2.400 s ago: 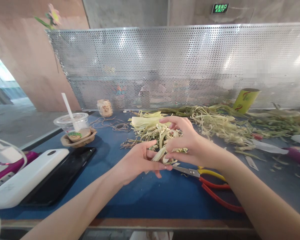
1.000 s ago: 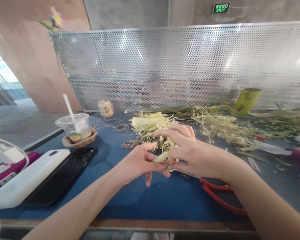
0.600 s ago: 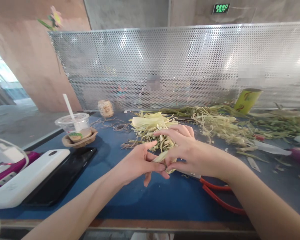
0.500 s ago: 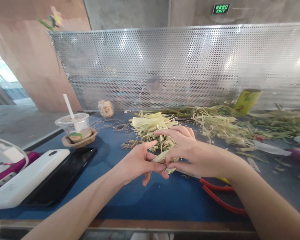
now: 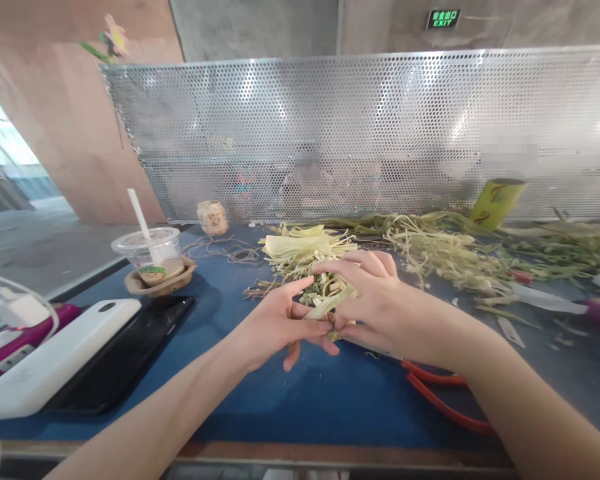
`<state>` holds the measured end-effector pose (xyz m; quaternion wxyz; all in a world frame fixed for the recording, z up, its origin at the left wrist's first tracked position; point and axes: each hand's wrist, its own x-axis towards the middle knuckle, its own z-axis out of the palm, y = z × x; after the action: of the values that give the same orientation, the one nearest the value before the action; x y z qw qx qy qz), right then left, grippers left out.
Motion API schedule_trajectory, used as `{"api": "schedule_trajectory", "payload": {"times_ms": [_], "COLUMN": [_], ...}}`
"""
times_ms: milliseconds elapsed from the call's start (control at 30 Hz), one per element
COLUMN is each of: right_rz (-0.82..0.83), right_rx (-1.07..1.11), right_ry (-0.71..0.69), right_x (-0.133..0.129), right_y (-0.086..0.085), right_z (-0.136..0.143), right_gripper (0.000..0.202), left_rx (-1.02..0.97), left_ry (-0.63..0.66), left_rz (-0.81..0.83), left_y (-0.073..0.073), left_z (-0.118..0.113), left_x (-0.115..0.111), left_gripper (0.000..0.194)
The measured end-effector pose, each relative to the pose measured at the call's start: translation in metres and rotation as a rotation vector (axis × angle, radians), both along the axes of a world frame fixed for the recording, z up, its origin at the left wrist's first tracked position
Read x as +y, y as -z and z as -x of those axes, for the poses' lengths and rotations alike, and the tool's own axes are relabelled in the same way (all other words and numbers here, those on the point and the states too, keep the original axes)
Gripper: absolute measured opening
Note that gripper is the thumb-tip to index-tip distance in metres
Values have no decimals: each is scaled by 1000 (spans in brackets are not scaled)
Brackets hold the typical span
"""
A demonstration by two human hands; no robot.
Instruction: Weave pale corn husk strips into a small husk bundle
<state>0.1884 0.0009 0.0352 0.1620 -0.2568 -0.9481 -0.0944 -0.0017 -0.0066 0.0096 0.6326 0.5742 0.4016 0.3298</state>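
A pale green strip of dried leaf, like corn husk (image 5: 331, 305), runs between my two hands just above the blue table. My left hand (image 5: 275, 325) pinches it between thumb and fingers, with the other fingertips showing underneath. From the right, my right hand (image 5: 383, 303) closes its thumb and fingers on the strip's lower end, its index finger reaching over the top. The exact grip there is partly hidden. Just beyond the hands lies a pile of pale yellow-green husks (image 5: 305, 243) with curled shreds. A red-handled tool (image 5: 447, 407) rests partly under my right forearm.
Shredded husks (image 5: 430, 250) spread along the back right, near a yellow-green can (image 5: 499, 203). At left are a plastic cup (image 5: 147, 243) in a cardboard holder, a white power bank (image 5: 75, 347) and a black phone (image 5: 125, 360). A perforated metal screen (image 5: 330, 120) borders the back.
The strip's lower end has turned slightly between my fingertips, and its loop below the right thumb looks smaller. Both hands stay in almost the same place.
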Motion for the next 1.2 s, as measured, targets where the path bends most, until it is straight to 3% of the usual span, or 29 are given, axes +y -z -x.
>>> {"api": "schedule_trajectory", "payload": {"times_ms": [167, 333, 467, 567, 733, 800, 967, 1200], "right_rz": [-158, -250, -287, -272, -172, -100, 15, -13], "right_rx": [-12, 24, 56, 102, 132, 189, 337, 504], "right_ry": [77, 116, 111, 135, 150, 139, 58, -119], "right_x": [-3, -2, -4, -4, -4, -3, 4, 12], "right_y": [3, 8, 14, 17, 11, 7, 3, 15], "right_z": [5, 6, 12, 15, 12, 8, 4, 12], "right_gripper": [20, 10, 15, 16, 12, 16, 16, 22], "left_rx": [3, -13, -32, -81, -209, -239, -238, -261], "left_ry": [-64, -102, -135, -127, -150, -172, -205, -184], "left_rz": [5, 15, 52, 83, 129, 178, 228, 209], "left_y": [-3, -3, -2, -1, -1, -4, -12, -10], "left_z": [-2, -3, -4, -3, -1, 1, 2, 1], "left_x": [1, 2, 2, 3, 7, 8, 6, 5], "left_gripper": [88, 93, 90, 74, 18, 4, 13, 14]}}
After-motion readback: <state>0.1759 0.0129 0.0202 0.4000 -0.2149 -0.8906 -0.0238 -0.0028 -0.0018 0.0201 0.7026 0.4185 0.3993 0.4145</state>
